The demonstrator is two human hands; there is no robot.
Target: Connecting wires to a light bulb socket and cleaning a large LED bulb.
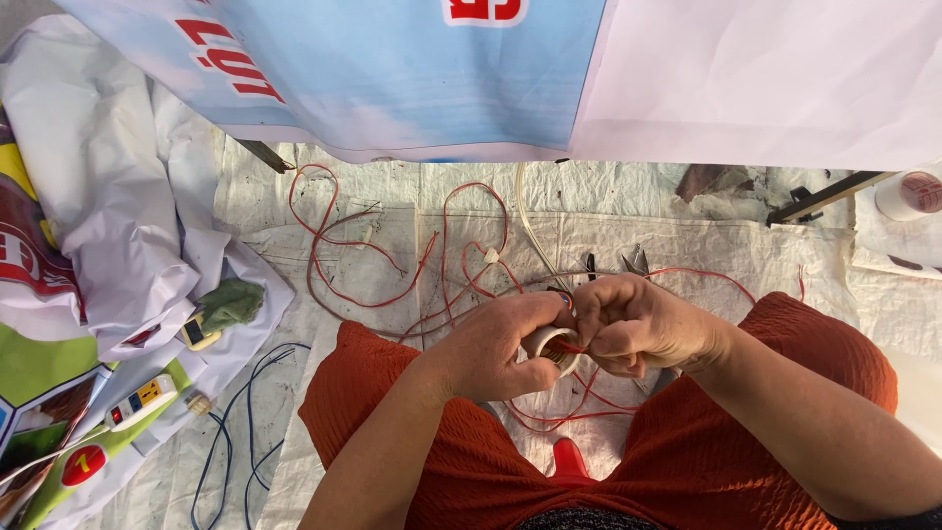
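— Head view: what do we have in our hands, centre of the frame?

— Our left hand point(496, 353) is curled around a small white round fitting point(548, 344), thumb and fingers closed on its rim. It sits just below the middle of the picture, above our lap.

— And the right?

— Our right hand point(638, 324) is closed too, fingertips pinched on a thin red wire point(572, 347) right at the mouth of the fitting. The two hands touch each other there.

— Where does that wire go?

— We cannot follow it exactly — it joins a loose tangle of red wire point(392, 265) spread over the pale woven sheet point(706, 245) in the upper middle of the frame, with a white cable point(530, 231) running up through it.

— Anything beside the hands?

— Just above the right hand lie pliers point(636, 261), partly hidden by our knuckles. Our orange trousers point(785, 344) fill the lower half.

— And to the left?

— A blue wire point(245, 412) loops at lower left, near a white tester with coloured buttons point(142, 400). A green cloth point(232, 302) lies on crumpled white printed sheeting point(108, 226) at the left edge. A light-blue and white banner point(412, 69) hangs across the top, and a roll of white tape point(911, 194) sits at the upper right.
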